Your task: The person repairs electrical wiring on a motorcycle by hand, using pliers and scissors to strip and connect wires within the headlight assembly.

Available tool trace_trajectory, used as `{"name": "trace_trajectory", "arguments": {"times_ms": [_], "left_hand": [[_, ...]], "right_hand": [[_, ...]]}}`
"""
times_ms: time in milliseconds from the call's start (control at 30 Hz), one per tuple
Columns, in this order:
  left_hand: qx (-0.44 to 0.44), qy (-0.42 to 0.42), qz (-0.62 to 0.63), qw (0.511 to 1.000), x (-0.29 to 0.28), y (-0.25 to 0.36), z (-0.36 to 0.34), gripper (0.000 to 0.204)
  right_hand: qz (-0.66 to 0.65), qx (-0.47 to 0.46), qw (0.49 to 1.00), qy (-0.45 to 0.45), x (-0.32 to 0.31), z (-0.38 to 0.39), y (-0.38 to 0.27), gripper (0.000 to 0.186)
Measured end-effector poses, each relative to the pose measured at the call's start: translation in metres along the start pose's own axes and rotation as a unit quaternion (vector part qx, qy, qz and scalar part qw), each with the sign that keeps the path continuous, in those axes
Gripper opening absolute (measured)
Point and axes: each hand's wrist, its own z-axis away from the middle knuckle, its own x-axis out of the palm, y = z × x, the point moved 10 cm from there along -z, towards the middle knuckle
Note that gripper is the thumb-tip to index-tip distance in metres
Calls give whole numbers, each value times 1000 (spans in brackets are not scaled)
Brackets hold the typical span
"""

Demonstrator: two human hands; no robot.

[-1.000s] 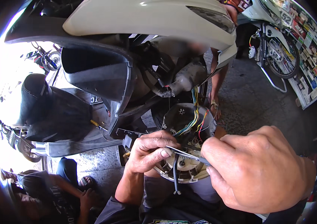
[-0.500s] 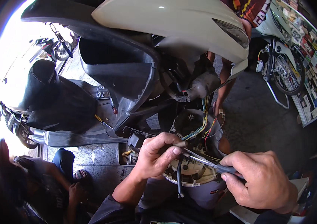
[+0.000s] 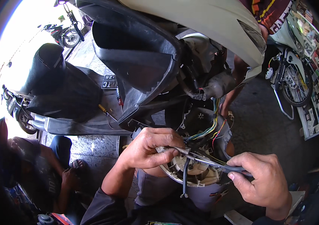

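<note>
My left hand [image 3: 153,148] is closed, thumb and finger pinching a small greyish tube-like piece [image 3: 183,150]. In my right hand [image 3: 262,180] is a pair of scissors [image 3: 208,160] with long narrow metal blades and dark handles. The blade tips reach the pinched piece; whether they are cutting it I cannot tell. Below both hands, a round part with a pale rim [image 3: 178,179] rests at my lap. A short black cable [image 3: 185,179] hangs down in front of it. Behind, yellow, green and red wires [image 3: 210,129] run down from the scooter into a dark housing [image 3: 225,138].
A partly stripped scooter [image 3: 137,71] with a pale front panel fills the space ahead. A screwdriver [image 3: 107,111] lies on its footboard. Another person's arm [image 3: 234,92] reaches in behind the wires. A seated person [image 3: 43,165] is at the left. A motorcycle wheel [image 3: 296,80] stands at the right.
The view has shifted, so the scooter appears farther right. My left hand still pinches the piece and the scissors stay at it, with both hands in nearly the same pose.
</note>
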Motion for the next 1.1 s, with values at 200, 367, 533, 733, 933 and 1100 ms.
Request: {"name": "trace_trajectory", "arguments": {"times_ms": [200,367,533,733,933,1100], "left_hand": [[-5,-4,-9,1000,-1,-3,-3,16],[-9,-12,-21,1000,4,-1,-7,18],[2,-12,0,1000,1,-3,-3,19],[-5,-15,-13,1000,6,0,-6,18],[-5,-24,-19,1000,12,4,-8,17],[-13,-27,-19,999,19,0,-9,16]], "right_hand": [[-4,4,1000,2,-1,1,2,21],[-5,7,1000,6,-3,0,2,21],[-2,3,1000,4,-5,0,1,20],[2,25,1000,-8,-5,-3,-5,19],[19,6,1000,1,-7,-3,-10,19],[6,35,999,-7,-10,-5,-7,18]]}}
